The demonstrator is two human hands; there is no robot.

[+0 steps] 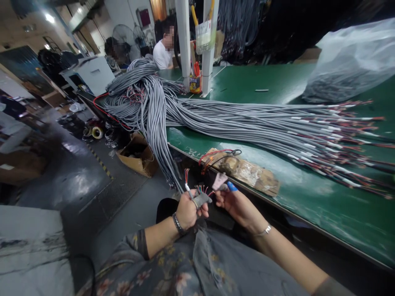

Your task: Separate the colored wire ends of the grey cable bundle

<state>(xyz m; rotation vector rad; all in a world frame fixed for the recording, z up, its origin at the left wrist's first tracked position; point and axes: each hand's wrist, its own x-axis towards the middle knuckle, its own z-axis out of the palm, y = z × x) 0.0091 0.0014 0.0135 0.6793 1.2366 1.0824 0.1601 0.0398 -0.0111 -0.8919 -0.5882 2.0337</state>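
Observation:
Just off the bench edge, my left hand point(189, 209) is closed around the end of a grey cable point(190, 194), its thumb wrapped in a grey cover. Fine coloured wires point(202, 189) fan out above that thumb. My right hand point(236, 203) is close by on the right, thumb and fingers pinched at a reddish wire point(211, 193) from the fan. A blue cover point(232, 186) sits on one of its fingertips. Beside these fingers is a pale pinkish flat piece point(219, 181); whether they touch it, I cannot tell.
A thick bundle of grey cables point(216, 117) with stripped ends lies across the green bench point(286, 80). A taped cardboard piece point(247, 174) rests at its near edge. A plastic bag point(354, 61) stands at right, a cardboard box point(138, 158) on the floor. A person point(162, 51) sits beyond.

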